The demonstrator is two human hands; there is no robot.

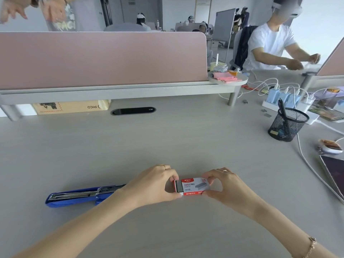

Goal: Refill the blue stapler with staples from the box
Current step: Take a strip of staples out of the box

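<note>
The staple box (193,186) is small, red and white, and its top reads "24/6" with Chinese characters beside it and "STAPLES" in small print under that; a picture of staple strips fills the right half of the top. The red front edge carries a white logo that is too blurred to read for certain. The box lies with its long axis running left to right, low in the middle of the grey desk (167,138). Its left end is open, where a dark grey block of staples (179,186) shows in the inner tray.

The left hand (154,183) pinches the open left end of the box, thumb at the near edge and fingers at the far edge. The right hand (226,185) grips the right end the same way, fingers curled over the far corner and thumb on the near side. Each hand wears a ring, and the right wrist a thin bracelet.

The blue stapler (80,195) lies on the desk just left of the left forearm, apart from the box. It is opened out flat, its metal staple channel facing up, its long axis nearly left to right, the far right end hidden behind the left wrist.

A cardboard box (71,107) under the shelf at the back reads "PICO" upside down. A black mesh pen cup (287,124) stands well to the right
</note>
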